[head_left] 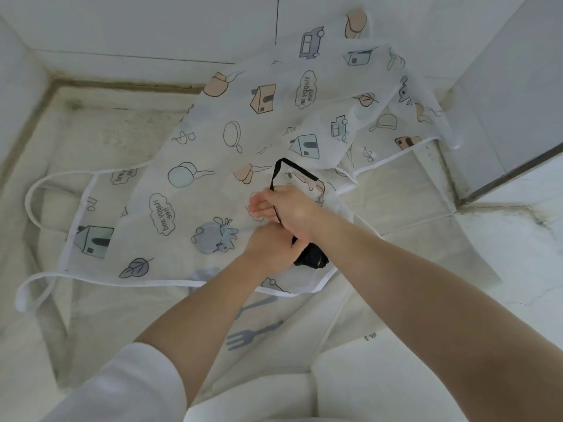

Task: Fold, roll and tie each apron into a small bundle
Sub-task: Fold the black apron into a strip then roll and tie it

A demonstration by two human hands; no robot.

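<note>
A pale tiled floor (426,233) with dark, stained grout lines fills the frame, meeting white walls (152,22) at 12 o'clock and a grey-edged door panel (502,95) at 2 o'clock. Across the floor's centre lie translucent white aprons (195,153) printed with houses, balloons, leaves and forks, overlapping one another, their white straps (33,205) looping out toward 9 o'clock. More of the same fabric runs toward 6 o'clock, under the person's arms.

Both bare forearms reach in from 6 o'clock, the left one with a white sleeve (122,385) pushed up. Just right of centre, the right hand (292,211) has its fingers extended and close together pointing toward 9 o'clock, with a black strap (292,169) running across them and looping up toward 12 o'clock. The left hand (271,251), directly beneath at 6 o'clock of the right, has its fingers curled in around the strap's lower end. A small black rolled bundle (313,260) sits between the wrists, touching both, above the printed aprons.
</note>
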